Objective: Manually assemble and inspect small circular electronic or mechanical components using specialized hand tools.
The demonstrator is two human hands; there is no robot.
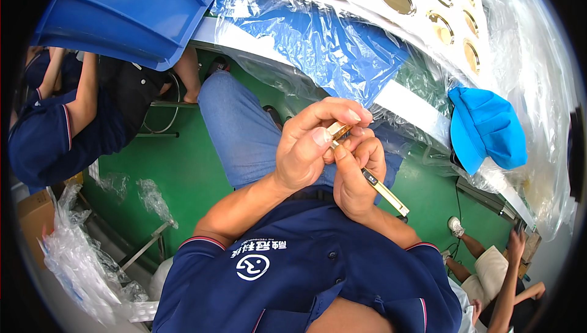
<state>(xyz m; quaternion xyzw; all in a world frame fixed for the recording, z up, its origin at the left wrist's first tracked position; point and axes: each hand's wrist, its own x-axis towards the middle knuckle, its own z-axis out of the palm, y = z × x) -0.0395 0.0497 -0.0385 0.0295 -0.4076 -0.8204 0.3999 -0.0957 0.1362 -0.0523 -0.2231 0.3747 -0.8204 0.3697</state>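
Note:
My left hand (304,147) pinches a small gold-coloured piece (338,129) between thumb and fingers, close in front of my chest. My right hand (358,177) is closed around a slim yellow and black utility knife (384,190). The knife's front end touches the gold piece, and its handle sticks out toward the lower right. The two hands touch each other. Most of the gold piece is hidden by my fingers.
A white tray (373,12) of several round gold pieces lies under clear plastic wrap (526,76) at the top. A blue bin (131,12) sits top left, a blue cap (486,126) at right. Other people (58,125) sit nearby on the green floor (177,174). Crumpled plastic bags (79,259) lie lower left.

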